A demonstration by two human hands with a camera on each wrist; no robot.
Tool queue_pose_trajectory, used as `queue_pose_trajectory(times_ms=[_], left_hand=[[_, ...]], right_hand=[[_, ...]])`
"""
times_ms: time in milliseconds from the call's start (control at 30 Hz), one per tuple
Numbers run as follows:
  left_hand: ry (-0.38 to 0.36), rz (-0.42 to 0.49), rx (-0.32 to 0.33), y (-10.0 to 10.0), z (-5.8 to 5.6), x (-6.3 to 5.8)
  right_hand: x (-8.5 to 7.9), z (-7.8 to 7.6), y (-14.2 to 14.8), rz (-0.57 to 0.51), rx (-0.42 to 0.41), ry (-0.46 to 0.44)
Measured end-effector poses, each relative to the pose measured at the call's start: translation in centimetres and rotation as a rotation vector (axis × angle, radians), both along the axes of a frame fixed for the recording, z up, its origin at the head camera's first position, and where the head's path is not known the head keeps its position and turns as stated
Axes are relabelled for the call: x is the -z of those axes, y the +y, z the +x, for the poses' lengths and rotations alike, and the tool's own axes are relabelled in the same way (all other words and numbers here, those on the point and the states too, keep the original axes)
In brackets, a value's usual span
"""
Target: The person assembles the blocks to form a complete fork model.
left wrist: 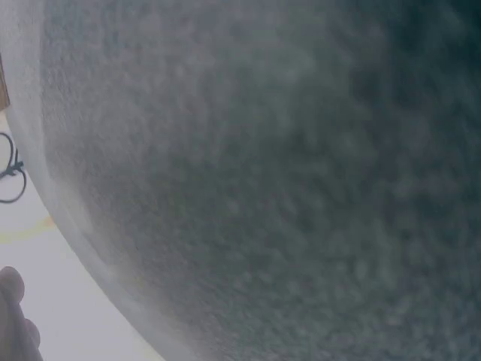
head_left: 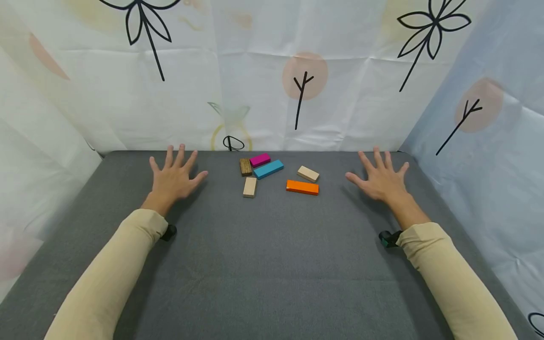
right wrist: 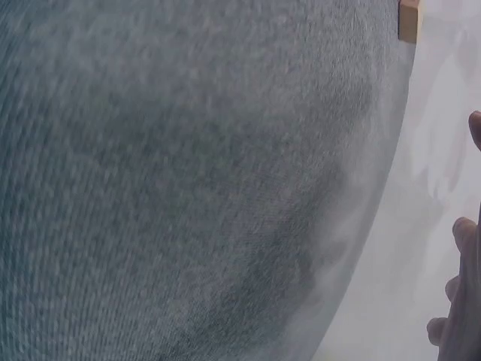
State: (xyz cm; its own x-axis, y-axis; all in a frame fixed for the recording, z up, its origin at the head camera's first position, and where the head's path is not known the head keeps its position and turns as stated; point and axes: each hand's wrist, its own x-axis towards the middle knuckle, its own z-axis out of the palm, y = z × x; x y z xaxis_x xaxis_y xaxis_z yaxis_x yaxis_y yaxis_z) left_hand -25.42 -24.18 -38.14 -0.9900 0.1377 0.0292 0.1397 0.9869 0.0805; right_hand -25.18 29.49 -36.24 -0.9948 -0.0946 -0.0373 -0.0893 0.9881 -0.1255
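Both hands are spread with fingers straight and hold nothing. My left hand (head_left: 171,180) is at the far left of the grey table, and my right hand (head_left: 382,180) is at the far right. Between them lie several small blocks: a dark brown block (head_left: 245,167), a magenta block (head_left: 260,160), a blue block (head_left: 268,169), an orange block (head_left: 302,187), a pale wooden block (head_left: 308,174) and another pale block (head_left: 250,187). The brown, magenta and blue ones sit close together. In the right wrist view, a wooden block (right wrist: 408,20) shows at the top edge.
The grey table (head_left: 272,264) ends at a white patterned curtain (head_left: 263,94) along the back. Another stretch of curtain (head_left: 488,156) hangs on the right side, and white cloth (head_left: 38,141) on the left. Dark wrist cameras (head_left: 389,239) sit at the sleeve cuffs.
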Motion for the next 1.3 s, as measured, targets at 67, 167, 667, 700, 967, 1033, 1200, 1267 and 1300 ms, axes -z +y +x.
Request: queue_pose_trajectory(times_ms=[67,167,667,700,967,1033,1200,1267,1300], left_hand=[[-0.005,-0.009,0.005,0.3,0.0,0.0],[-0.015,-0.025,0.012,0.9,0.0,0.0],[-0.015,-0.054,0.112,4.0,0.3,0.4],[-0.011,-0.059,0.119,4.1,0.3,0.4],[-0.012,-0.054,0.193,5.5,0.5,0.8],[-0.017,-0.054,0.219,5.7,0.5,0.9],[-0.038,-0.057,0.292,6.4,0.7,0.9],[-0.057,-0.056,0.315,6.6,0.8,0.9],[-0.069,-0.054,0.324,6.8,0.9,0.9]], right_hand=[[0.0,0.0,-0.3,0.006,-0.005,-0.003],[-0.1,0.1,-0.8,0.013,-0.02,-0.009],[-0.2,0.4,-3.1,0.036,-0.136,-0.006],[-0.1,0.4,-3.3,0.038,-0.14,-0.007],[0.1,0.7,-4.7,0.059,-0.193,-0.027],[0.2,0.8,-5.0,0.057,-0.215,-0.027],[0.5,1.1,-5.8,0.065,-0.292,-0.022],[0.6,1.3,-6.2,0.072,-0.322,-0.024],[0.7,1.4,-6.4,0.075,-0.334,-0.027]])
